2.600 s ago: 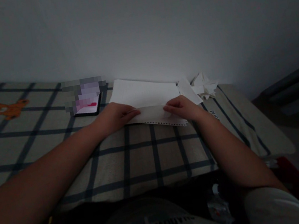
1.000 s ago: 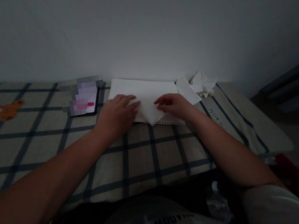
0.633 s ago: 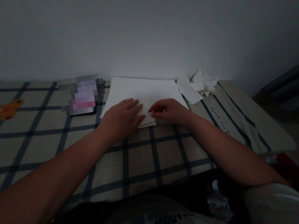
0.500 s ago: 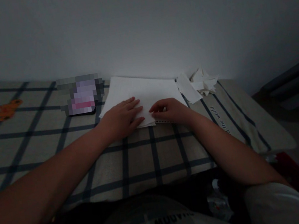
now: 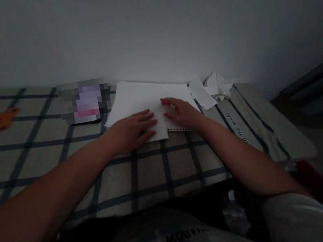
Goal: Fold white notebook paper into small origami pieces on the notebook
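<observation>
A small white piece of paper (image 5: 161,127) lies over larger white sheets (image 5: 140,93) that have a row of punched holes along the near edge. Across its left part rests my left hand (image 5: 129,132), flat with the fingers stretched out to the right. My right hand (image 5: 183,112) is at the small paper's right edge, fingers apart and slightly curved, with nothing visible between them. Part of the small paper is hidden under my left hand.
Torn and folded paper scraps (image 5: 219,85) lie to the right by the wall. A phone (image 5: 86,102) with a blurred screen is at the left on the checked tablecloth (image 5: 151,172). A plastic bottle (image 5: 235,214) stands below the table edge.
My right hand has opened from a pinch and moved slightly up, away from the near edge. My left hand has shifted a little, still flat on the small paper.
</observation>
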### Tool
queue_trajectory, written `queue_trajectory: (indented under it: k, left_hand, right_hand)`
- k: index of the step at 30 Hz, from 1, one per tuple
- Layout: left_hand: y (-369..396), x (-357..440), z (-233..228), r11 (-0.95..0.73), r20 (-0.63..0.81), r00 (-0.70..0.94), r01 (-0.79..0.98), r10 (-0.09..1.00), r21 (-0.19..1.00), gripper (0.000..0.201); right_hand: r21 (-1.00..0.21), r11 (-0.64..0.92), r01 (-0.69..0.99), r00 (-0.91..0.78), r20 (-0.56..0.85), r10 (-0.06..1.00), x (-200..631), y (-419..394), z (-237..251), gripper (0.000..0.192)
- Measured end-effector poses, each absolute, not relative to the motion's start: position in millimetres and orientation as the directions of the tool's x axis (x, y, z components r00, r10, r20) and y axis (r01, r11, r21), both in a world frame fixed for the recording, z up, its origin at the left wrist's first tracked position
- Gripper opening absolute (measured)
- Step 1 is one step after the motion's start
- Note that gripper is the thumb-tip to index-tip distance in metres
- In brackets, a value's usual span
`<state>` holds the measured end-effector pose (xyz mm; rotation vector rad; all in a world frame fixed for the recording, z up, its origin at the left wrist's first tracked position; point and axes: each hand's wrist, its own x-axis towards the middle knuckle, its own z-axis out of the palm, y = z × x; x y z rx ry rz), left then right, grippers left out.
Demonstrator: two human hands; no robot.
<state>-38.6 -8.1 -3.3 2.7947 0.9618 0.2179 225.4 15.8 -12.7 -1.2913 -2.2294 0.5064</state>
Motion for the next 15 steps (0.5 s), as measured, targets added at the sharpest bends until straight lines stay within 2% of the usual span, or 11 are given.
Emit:
queue_trajectory:
  k: [4,10,15]
  left_hand:
    - [-8.7,-39.1,1.0,-0.789,0.119,0.785,0.579,0.608,0.207,0.054]
    - [-9.1,-39.8,2.3,-0.814,0.204,0.789,0.547,0.579,0.195,0.05]
    - [-8.8,-41.8,-4.3,-0.778,0.191,0.756,0.586,0.626,0.227,0.047]
  right_hand:
    - [-0.466,0.536,0.704,-0.484,0.238,0.842,227.1,16.4,-15.0,0.061]
    - [-0.424,0.593,0.684,-0.55,0.234,0.802,227.4,14.7,-15.2,0.059]
    - [-0.402,0.613,0.68,-0.571,0.234,0.787,226.3,14.7,-14.6,0.062]
